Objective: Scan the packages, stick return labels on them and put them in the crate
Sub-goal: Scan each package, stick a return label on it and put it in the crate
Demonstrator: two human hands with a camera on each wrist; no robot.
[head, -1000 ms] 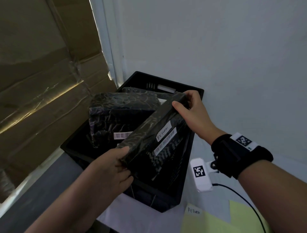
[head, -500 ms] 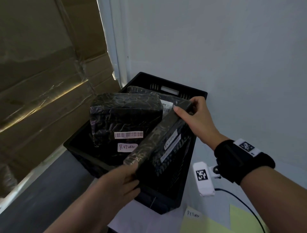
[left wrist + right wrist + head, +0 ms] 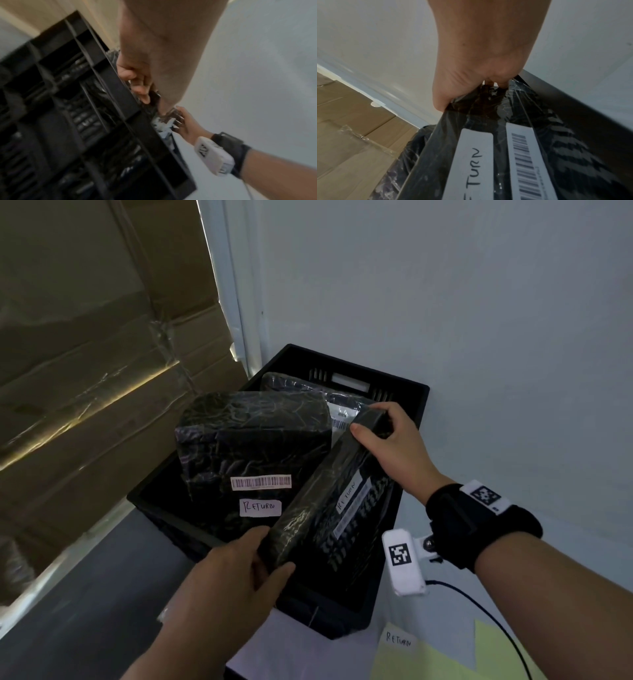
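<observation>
A black crate (image 3: 416, 392) stands against the white wall. Both hands hold a long, black, plastic-wrapped package (image 3: 318, 501) tilted on edge along the crate's right side. My left hand (image 3: 253, 570) grips its near end at the crate's front rim. My right hand (image 3: 383, 433) grips its far end. Its face carries a RETURN label (image 3: 471, 159) and a barcode strip (image 3: 525, 162). A bulkier wrapped package (image 3: 250, 436) with a barcode and a RETURN label lies in the crate's left half. Another package (image 3: 291, 381) lies behind it.
Wrapped cardboard boxes (image 3: 85, 371) stand to the left of the crate. A loose RETURN label (image 3: 399, 638) and yellow sheets (image 3: 496, 642) lie on the white table at the lower right. A black cable (image 3: 479, 611) runs from the wrist camera.
The long package has turned more onto its edge and sunk lower into the crate's right side. Both hands went down with it, which uncovered the bulky package's RETURN label.
</observation>
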